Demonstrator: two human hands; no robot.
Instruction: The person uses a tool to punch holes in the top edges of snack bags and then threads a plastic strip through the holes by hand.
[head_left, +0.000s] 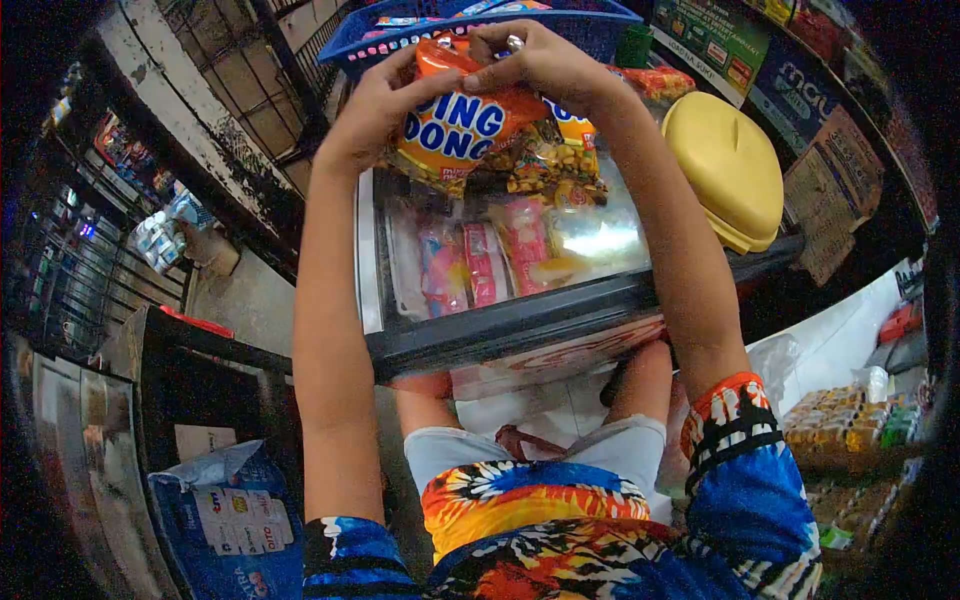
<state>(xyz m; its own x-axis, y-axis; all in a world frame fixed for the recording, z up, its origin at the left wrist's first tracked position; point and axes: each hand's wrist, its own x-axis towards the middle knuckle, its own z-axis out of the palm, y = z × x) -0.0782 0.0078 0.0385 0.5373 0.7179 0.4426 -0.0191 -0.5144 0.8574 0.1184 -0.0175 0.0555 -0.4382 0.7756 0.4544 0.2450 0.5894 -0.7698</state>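
Note:
An orange snack bag (455, 130) with "Ding Dong" lettering hangs from both hands above the glass-topped freezer (600, 235). On its left upper edge, my left hand (372, 112) has closed its thumb and fingers. My right hand (540, 70) pinches the top of the bag from the other side, fingers bent inward. A second, similar snack pack (575, 150) lies beside it, partly behind it, with nuts visible through its clear part. Pink packets (485, 265) show beneath the freezer's glass.
A blue plastic basket (345, 42) with packets stands at the far end. To the right is a yellow lidded container (725, 165), near posters (825, 195). Stacked goods (850, 420) fill the lower right. A barred gate (75, 270) stands at left.

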